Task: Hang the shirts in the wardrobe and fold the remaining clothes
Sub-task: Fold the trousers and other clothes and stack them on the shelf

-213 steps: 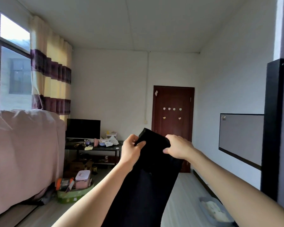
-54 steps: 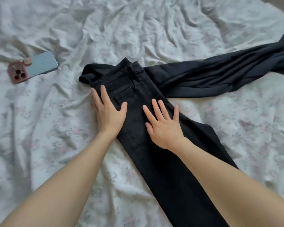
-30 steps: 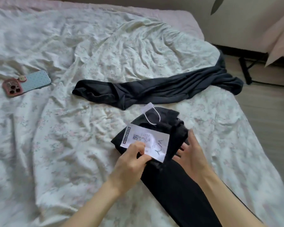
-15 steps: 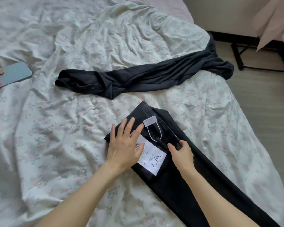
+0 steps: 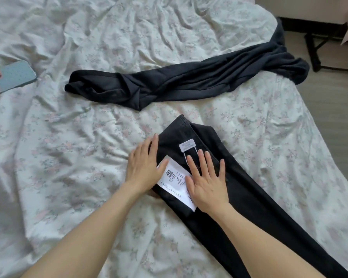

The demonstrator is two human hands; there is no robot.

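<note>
Black jeans (image 5: 255,199) lie on the floral bedsheet (image 5: 78,157), their waist end toward the middle of the bed and their legs running off to the lower right. A white paper tag (image 5: 175,182) on a cord lies on the waist. My left hand (image 5: 144,166) rests flat on the jeans' left edge and the tag's corner. Flat on the jeans, my right hand (image 5: 207,179) covers the tag's right side. A second dark garment (image 5: 189,81) lies bunched in a long strip across the bed beyond the jeans.
A phone in a light blue case (image 5: 14,76) lies at the bed's left edge. The bed's right edge drops to a wooden floor (image 5: 333,109), where a black metal stand (image 5: 317,55) is.
Both hands went from holding the tag and the jeans' folded waist to lying flat on them. My right hand moved from the waistband onto the tag. The view came closer.
</note>
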